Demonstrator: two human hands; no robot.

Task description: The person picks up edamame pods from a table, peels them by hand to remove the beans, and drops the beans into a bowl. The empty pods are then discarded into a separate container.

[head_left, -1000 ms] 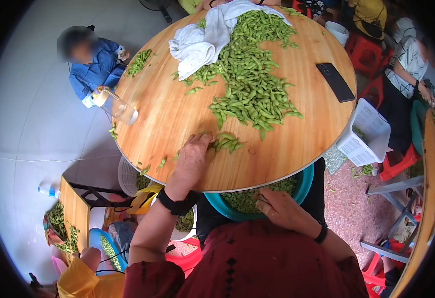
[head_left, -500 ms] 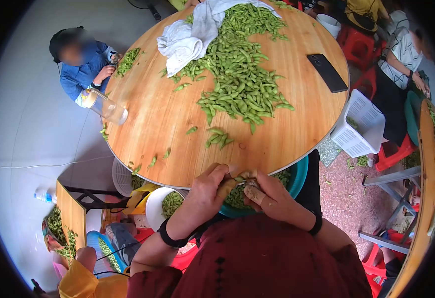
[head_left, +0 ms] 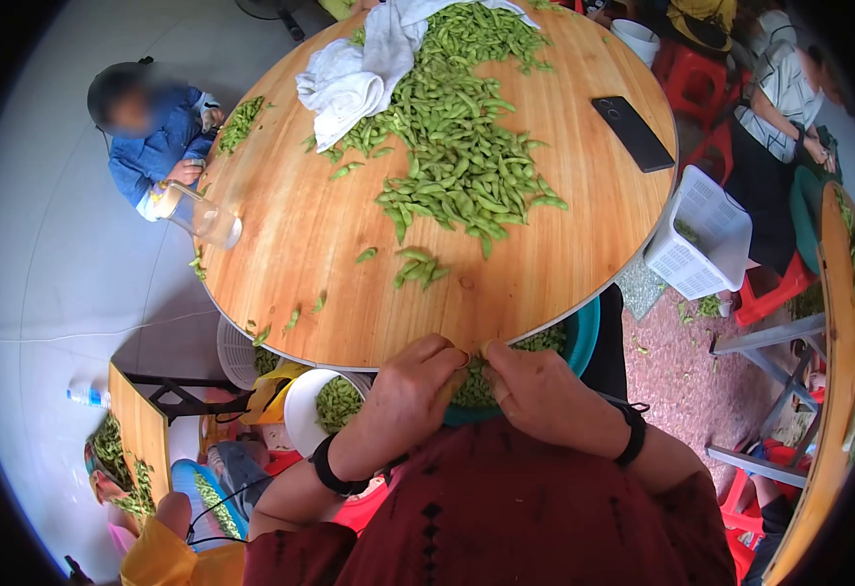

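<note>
Over the near edge of the round wooden table [head_left: 388,313], my left hand [head_left: 416,379] and my right hand [head_left: 537,386] meet fingertip to fingertip. Both are closed in a pinch on an edamame pod, which the fingers almost wholly cover. Directly below them sits a teal basin [head_left: 584,342] with shelled green beans [head_left: 474,388] in it, partly hidden by my hands and the table. A small cluster of pods [head_left: 418,267] lies on the table just beyond my hands. Farther back spreads a large pile of edamame pods [head_left: 467,161].
A white towel [head_left: 349,83] partly covers the pile. A black phone [head_left: 633,133] lies at right, a clear jug [head_left: 214,223] at left beside a person in blue [head_left: 149,146]. A white bucket [head_left: 302,415] and a white basket [head_left: 706,234] flank the table.
My hands have turned, with their backs now facing up and their fingertips closer together. The pod seen between them is now mostly hidden. The whole view has shifted slightly.
</note>
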